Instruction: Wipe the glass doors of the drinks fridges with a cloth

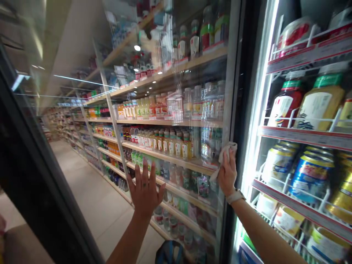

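Note:
A glass cooler door (192, 110) stands across the middle of my view, with shelves of bottles showing through it or mirrored in it. My right hand (227, 172) presses a pale cloth (228, 148) to the glass beside the door's dark frame (239, 91). There is a watch (235, 196) on that wrist. Fingers spread, my left hand (145, 187) is held up at the glass lower down and to the left, holding nothing. Whether its palm touches the pane I cannot tell.
To the right is a lit cooler with bottled drinks (316, 97), cans (310, 176) and tubs (288, 220) on wire-fronted shelves. A bright light strip (254, 139) runs down its edge. A dark frame (35, 157) slants along the left, beside a tiled aisle (79, 176).

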`<state>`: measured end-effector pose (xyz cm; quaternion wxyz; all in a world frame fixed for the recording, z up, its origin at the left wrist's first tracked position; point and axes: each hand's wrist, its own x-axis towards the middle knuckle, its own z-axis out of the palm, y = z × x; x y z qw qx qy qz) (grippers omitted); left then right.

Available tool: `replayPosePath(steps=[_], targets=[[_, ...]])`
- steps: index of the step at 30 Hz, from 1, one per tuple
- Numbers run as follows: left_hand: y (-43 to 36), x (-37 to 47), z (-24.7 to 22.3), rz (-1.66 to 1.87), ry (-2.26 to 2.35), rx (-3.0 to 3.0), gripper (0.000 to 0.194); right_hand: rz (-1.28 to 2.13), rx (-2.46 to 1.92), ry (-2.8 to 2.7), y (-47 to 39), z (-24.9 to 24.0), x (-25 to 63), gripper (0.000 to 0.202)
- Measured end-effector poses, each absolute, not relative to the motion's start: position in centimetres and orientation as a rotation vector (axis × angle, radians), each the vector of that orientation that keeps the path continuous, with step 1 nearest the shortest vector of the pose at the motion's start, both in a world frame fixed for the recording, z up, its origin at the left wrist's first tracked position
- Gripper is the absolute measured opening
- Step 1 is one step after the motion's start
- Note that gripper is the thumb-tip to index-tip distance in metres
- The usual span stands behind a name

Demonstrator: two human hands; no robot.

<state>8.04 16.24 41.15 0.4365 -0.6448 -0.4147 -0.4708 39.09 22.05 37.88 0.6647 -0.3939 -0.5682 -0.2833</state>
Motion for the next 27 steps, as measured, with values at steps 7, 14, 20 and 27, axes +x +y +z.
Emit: replayPosePath(steps=[7, 14, 20, 27], targets=[[16.0, 7.9, 41.2, -1.159, -1.003, -1.58, 0.066, -0.639, -0.836, -1.389, 20.3, 41.7, 29.4, 0.062], [16.5, 7.2, 40.8, -1.172, -0.974, -1.588, 0.074, -0.878, -0.483, -2.035, 18.1, 34.8, 25.7, 0.042], [14.8, 5.1, 42.2, -0.984, -0.969, -1.792, 0.072, -0.931, -0.214, -2.217, 17.7, 33.0, 27.5, 0.035], [12.3, -1.6, 43.3, -0.998, -1.176, -1.52, 0.07, -0.785, -0.538, -1.949, 19.2, 47.2, 25.1, 0.055]])
